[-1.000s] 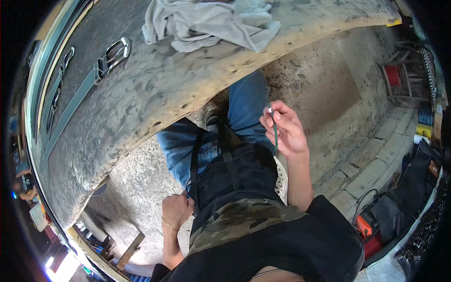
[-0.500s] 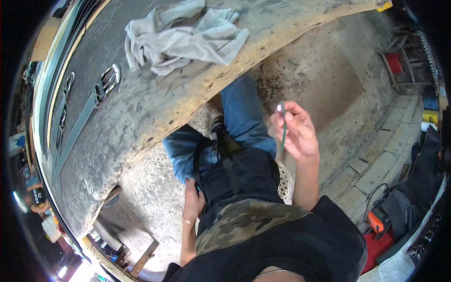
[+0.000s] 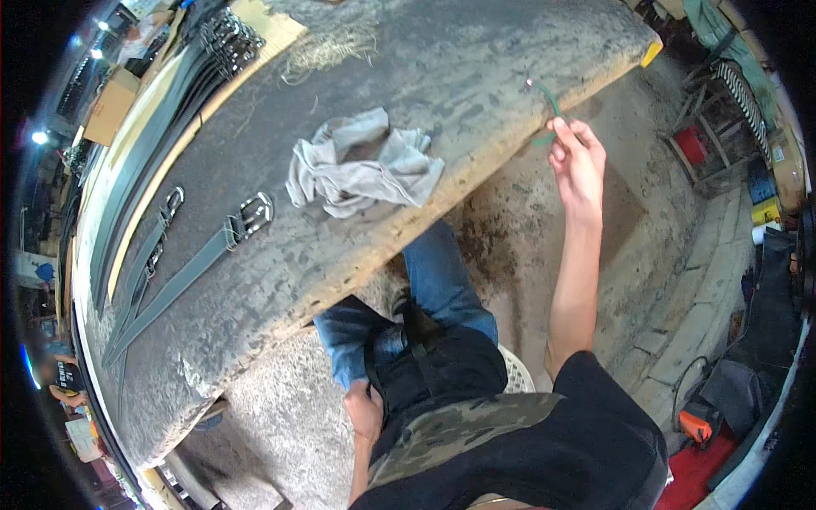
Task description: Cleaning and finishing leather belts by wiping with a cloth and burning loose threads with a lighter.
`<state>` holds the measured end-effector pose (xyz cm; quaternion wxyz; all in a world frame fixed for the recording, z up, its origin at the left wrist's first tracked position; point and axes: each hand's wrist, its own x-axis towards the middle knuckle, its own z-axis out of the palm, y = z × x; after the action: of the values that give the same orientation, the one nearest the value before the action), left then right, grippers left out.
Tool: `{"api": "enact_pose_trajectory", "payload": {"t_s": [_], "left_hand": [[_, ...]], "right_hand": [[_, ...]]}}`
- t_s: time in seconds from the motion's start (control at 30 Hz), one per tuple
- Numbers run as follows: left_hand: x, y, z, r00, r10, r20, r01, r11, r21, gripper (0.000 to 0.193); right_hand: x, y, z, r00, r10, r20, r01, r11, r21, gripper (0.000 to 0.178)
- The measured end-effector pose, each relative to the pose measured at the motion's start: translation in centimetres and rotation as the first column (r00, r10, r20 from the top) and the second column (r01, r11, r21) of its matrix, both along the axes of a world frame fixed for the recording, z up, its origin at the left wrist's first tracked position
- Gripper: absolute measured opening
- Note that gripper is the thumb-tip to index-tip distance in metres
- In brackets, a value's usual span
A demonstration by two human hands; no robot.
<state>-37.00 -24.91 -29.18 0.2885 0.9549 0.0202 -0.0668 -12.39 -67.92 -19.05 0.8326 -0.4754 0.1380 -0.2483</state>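
The right hand [image 3: 580, 160] is pinching a thin green strip [image 3: 552, 99] between thumb and fingers; the strip is curving over the table's [image 3: 476, 81] near edge, toward its right corner. The left hand [image 3: 365, 411] is curling beside the blue jeans [image 3: 444, 274]; whether it is gripping anything, I cannot tell. A crumpled grey cloth [image 3: 361, 174] is lying near that edge, left of the strip.

Wearer's hands [image 3: 580, 170] two; green strip [image 3: 556, 104] one; grey cloth [image 3: 340, 183] one; buckled straps [image 3: 189, 276] perhaps two
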Motion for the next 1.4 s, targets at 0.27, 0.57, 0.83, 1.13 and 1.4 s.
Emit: {"api": "enact_pose_trajectory", "payload": {"t_s": [0.27,0.57,0.83,1.13,1.4], "left_hand": [[-0.8,0.9,4.4,0.987,-0.083,-0.136,0.070,0.992,-0.101,0.022],[13.5,-3.9,19.6,0.844,-0.248,0.475,0.327,0.941,-0.091,0.024],[24.6,-17.2,16.6,0.756,-0.333,0.564,0.335,0.936,0.104,0.027],[30.2,-36.1,16.2,0.460,-0.541,0.704,0.863,0.460,-0.211,0.013],[23.9,-11.1,25.1,0.683,-0.553,0.477,0.679,0.722,-0.135,0.031]], "right_hand": [[-2.2,1.2,2.8,0.955,-0.283,0.093,0.296,0.935,-0.196,0.024],[-0.7,2.7,1.2,0.934,-0.069,0.350,0.355,0.260,-0.898,0.011],[-5.9,0.0,2.9,0.828,-0.520,0.209,0.484,0.476,-0.735,0.011],[-13.3,-3.8,-1.2,0.629,-0.775,0.056,0.711,0.545,-0.444,0.025],[-19.6,-20.5,-12.4,0.642,-0.756,-0.125,0.322,0.415,-0.851,0.027]]}}
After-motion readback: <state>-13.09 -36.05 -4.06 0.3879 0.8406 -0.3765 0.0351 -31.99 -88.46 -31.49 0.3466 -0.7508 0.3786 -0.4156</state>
